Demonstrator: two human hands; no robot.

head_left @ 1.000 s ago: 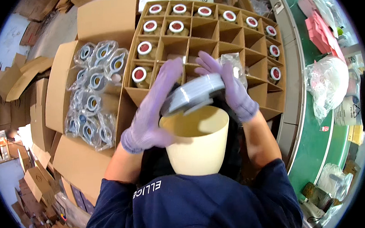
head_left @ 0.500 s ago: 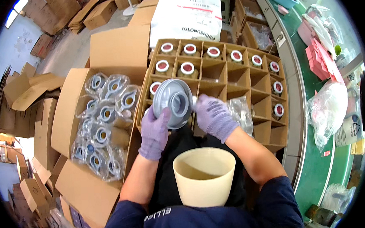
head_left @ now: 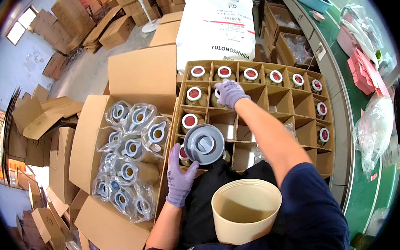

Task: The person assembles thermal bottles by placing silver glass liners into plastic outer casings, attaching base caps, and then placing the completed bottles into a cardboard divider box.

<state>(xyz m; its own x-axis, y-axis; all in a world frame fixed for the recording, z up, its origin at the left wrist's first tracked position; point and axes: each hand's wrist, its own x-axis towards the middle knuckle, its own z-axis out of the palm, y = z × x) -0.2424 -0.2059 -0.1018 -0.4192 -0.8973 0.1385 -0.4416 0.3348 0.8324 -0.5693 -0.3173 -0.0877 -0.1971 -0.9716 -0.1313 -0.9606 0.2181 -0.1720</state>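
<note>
My right hand (head_left: pixel 231 94), in a light purple glove, reaches into the divided carton (head_left: pixel 273 132) with its fingers closed over the top of a jar (head_left: pixel 217 94), mostly hidden by the hand. On the carton's near left cells rests a round grey lid (head_left: pixel 204 144) with a raised ring in its middle. My left hand (head_left: pixel 181 178), also gloved, is open beside the lid's lower left edge, thumb and fingers apart. A cream tub (head_left: pixel 246 206) stands in my lap, its mouth facing up.
Several white-and-red-capped jars (head_left: pixel 250 75) fill some carton cells. At left, an open cardboard box (head_left: pixel 92 135) holds bagged items with grey-blue collars (head_left: pixel 133 147). A white sack (head_left: pixel 215 29) stands behind. A green worktop (head_left: pixel 368 179) with pink sheets (head_left: pixel 364 71) runs along the right.
My right hand has moved away from the lid, forward to a jar. The lid now lies flat on the carton, and my left hand has loosened from it. The view has shifted.
</note>
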